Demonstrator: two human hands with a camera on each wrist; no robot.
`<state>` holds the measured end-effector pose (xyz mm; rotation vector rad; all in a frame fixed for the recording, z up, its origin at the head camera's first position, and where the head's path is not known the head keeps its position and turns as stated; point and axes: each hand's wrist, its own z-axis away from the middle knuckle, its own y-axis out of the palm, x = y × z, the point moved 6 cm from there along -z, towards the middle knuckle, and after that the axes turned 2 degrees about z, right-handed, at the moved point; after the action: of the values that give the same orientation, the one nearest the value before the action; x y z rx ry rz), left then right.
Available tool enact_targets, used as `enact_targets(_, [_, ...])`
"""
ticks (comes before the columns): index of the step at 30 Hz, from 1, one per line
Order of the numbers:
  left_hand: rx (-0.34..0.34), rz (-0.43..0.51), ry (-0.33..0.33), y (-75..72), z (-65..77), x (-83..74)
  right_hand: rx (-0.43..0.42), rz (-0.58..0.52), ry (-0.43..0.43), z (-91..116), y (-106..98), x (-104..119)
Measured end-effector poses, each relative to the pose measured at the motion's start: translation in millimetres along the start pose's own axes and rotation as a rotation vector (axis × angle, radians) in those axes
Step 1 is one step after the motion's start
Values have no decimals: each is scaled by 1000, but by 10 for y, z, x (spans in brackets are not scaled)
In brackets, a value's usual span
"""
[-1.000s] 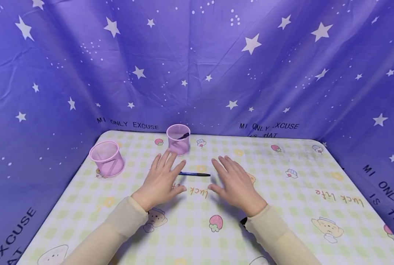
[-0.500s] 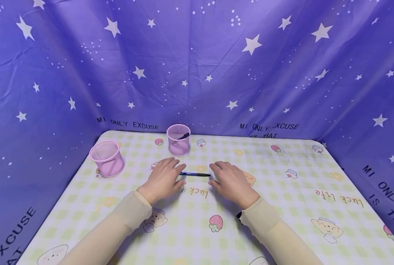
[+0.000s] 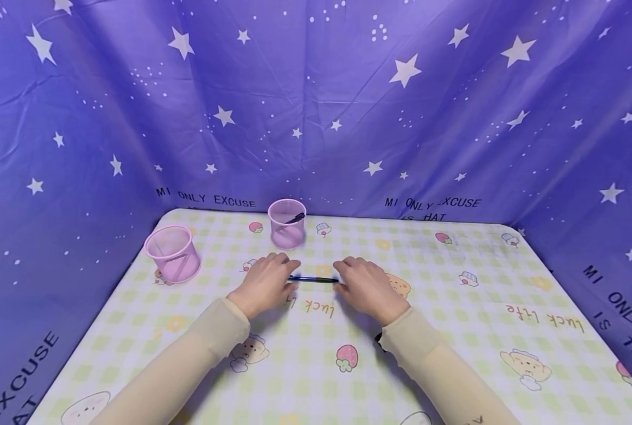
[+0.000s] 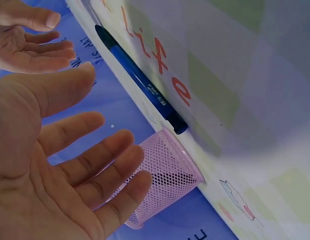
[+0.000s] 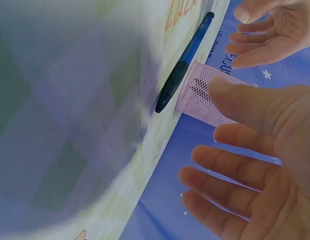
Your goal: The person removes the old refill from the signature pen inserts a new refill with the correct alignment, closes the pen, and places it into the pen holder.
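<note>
A blue pen with a dark grip (image 3: 314, 280) lies crosswise on the table between the two hands. My left hand (image 3: 263, 284) hovers at its left end, which it partly hides in the head view. At the dark tip is my right hand (image 3: 370, 288). The left wrist view has the left hand (image 4: 60, 160) with fingers relaxed and apart, palm bare, beside the pen (image 4: 140, 80). Likewise in the right wrist view, the right hand (image 5: 260, 165) has loosely bent fingers around nothing, and the pen (image 5: 184, 65) rests on the cloth.
Beyond the left hand stands a pink mesh pen cup (image 3: 287, 237) with a dark pen (image 3: 296, 218) inside. A second pink mesh cup (image 3: 182, 267) stands near the table's left edge. A checked cloth (image 3: 454, 330) covers the table; a purple star curtain (image 3: 348, 88) hangs behind.
Both hands have drawn back slightly, lowered and come closer to the pen's two ends, their fingers more bent than before. The pen and the cups have stayed in place.
</note>
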<state>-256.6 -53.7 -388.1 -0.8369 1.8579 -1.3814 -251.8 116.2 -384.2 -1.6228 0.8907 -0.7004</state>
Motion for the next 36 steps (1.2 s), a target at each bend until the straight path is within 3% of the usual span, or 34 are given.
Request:
enact_targets(9, [35,77,-35,47,-153,14,51,-13,0,-115,47,19])
enact_targets(36, [152,71,-89,242,-307,39,173,-37,17,-377,224,100])
